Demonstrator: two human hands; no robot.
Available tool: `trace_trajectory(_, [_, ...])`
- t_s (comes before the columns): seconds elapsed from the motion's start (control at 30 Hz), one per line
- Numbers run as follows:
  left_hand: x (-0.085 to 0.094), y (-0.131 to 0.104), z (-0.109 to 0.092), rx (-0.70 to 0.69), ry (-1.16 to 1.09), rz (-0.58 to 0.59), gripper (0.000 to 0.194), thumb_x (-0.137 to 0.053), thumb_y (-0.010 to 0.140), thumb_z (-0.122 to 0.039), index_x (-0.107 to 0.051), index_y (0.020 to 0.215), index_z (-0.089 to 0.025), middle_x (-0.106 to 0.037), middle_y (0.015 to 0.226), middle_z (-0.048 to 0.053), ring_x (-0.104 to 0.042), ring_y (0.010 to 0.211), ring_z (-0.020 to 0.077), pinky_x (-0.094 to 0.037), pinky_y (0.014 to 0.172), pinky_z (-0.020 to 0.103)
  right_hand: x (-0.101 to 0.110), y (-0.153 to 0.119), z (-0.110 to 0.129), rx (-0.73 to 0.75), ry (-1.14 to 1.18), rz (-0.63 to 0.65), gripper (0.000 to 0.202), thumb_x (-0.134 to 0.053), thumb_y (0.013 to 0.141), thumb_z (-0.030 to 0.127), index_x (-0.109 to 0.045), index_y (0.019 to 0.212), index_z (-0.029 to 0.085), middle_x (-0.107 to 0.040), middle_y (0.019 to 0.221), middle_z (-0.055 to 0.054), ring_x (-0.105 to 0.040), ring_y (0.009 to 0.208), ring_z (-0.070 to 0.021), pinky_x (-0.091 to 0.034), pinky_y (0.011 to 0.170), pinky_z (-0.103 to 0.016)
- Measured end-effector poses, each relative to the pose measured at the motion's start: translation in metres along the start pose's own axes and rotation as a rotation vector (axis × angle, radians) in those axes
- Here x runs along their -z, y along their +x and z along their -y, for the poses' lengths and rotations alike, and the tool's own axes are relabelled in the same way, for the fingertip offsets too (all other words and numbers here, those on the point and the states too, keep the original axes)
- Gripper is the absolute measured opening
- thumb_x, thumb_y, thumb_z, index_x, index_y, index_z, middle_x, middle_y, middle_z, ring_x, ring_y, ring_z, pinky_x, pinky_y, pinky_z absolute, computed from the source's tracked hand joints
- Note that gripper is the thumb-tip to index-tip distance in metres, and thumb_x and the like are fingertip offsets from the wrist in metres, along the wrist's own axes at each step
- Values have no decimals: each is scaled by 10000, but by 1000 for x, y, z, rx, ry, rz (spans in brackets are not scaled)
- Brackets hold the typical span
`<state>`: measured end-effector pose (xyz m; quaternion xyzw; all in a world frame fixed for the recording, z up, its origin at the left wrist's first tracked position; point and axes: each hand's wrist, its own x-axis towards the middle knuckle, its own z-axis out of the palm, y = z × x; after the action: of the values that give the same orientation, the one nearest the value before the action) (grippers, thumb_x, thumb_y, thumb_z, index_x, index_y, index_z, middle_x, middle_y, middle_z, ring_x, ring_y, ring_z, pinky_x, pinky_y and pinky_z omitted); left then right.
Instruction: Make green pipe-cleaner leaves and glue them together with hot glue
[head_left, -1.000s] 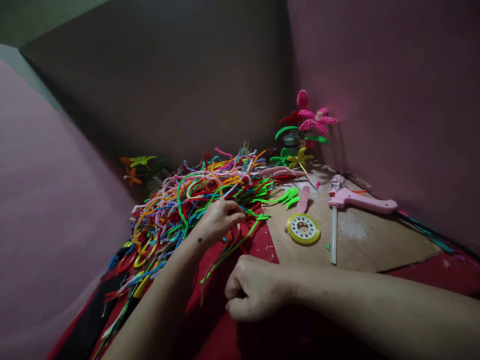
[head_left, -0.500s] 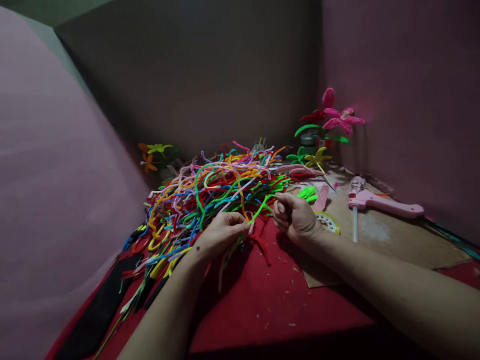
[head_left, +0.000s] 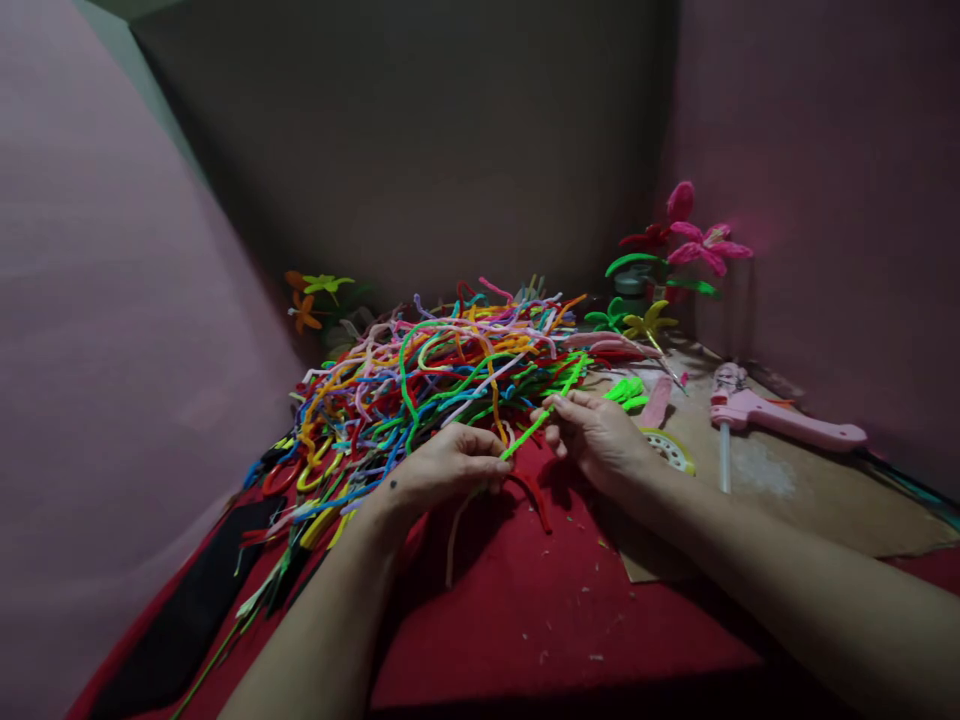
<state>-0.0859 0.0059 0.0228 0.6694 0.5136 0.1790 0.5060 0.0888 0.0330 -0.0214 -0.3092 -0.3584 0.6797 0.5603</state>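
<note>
A bright green pipe cleaner (head_left: 529,434) is stretched between my two hands. My left hand (head_left: 450,465) pinches its lower end between thumb and fingers. Farther up the stem, my right hand (head_left: 592,435) pinches it, and the free tip points up and right past the fingers. Just behind the hands lies a big tangled heap of many-coloured pipe cleaners (head_left: 420,370). A short red pipe cleaner (head_left: 536,495) rests on the red cloth beside my left fingertips.
On a cardboard sheet (head_left: 810,510) to the right lie a pink glue gun (head_left: 787,418) and a yellow-rimmed tape roll (head_left: 671,450). Pink fuzzy flowers (head_left: 709,245) stand behind it, orange ones (head_left: 304,312) at back left. A black strip (head_left: 172,620) lies left on the red cloth (head_left: 555,640).
My right hand has turned and its curled fingers have loosened into a pinch on the green pipe cleaner, whose tip now shows beyond it. The whole view has shifted slightly.
</note>
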Motion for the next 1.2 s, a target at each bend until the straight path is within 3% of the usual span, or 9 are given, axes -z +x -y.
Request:
trace_trajectory(0.13, [7,-2,-2,-3,-5,-45,225,-597,673,-340,-602,604,-126,-508,514,-10,-367,452,62,-247,450,198,4,6,6,62,18,-35,105,-598,695,220,-537,719,137,-626,604,-15,-491,397,-62,-333,334,-162])
trace_trajectory(0.37, [12,-1,2,19,22,-98,231,-626,641,-347,-614,585,-124,-507,487,-16,-365,419,60,-237,412,190,4,6,6,67,44,36,131,-628,678,226,-544,710,130,-658,730,-65,-540,478,-78,-375,374,-170])
trace_trajectory(0.67, [8,1,5,4,-29,-124,202,-625,647,-323,-625,618,-123,-530,507,-14,-395,432,58,-262,425,184,5,3,7,-10,55,-55,123,-639,675,203,-578,753,130,-596,584,-3,-485,404,-59,-321,340,-159])
trace_trajectory(0.77, [9,2,8,6,-64,-198,212,-632,645,-327,-619,623,-116,-504,483,-23,-368,410,48,-246,414,182,6,3,5,-13,38,-40,145,-651,673,216,-587,767,126,-589,566,6,-477,386,-56,-312,328,-157])
trace_trajectory(0.87, [10,4,13,-32,-169,-329,225,-636,654,-342,-604,648,-119,-449,459,-49,-307,374,29,-202,383,176,6,2,4,-19,27,-12,172,-666,665,229,-596,774,115,-596,579,-2,-488,394,-57,-318,332,-156])
trace_trajectory(1.0, [9,9,18,-130,-411,-448,247,-661,649,-343,-592,724,-119,-485,506,-42,-331,370,21,-206,363,169,5,1,3,-24,37,13,195,-681,650,229,-602,782,109,-620,621,-22,-507,421,-60,-347,361,-162])
trace_trajectory(1.2, [3,16,19,-246,-682,-523,217,-672,662,-278,-578,743,-101,-530,530,-29,-388,377,14,-241,334,128,4,0,-4,-6,-23,95,224,-668,680,264,-616,822,99,-623,660,-30,-504,432,-52,-351,356,-149])
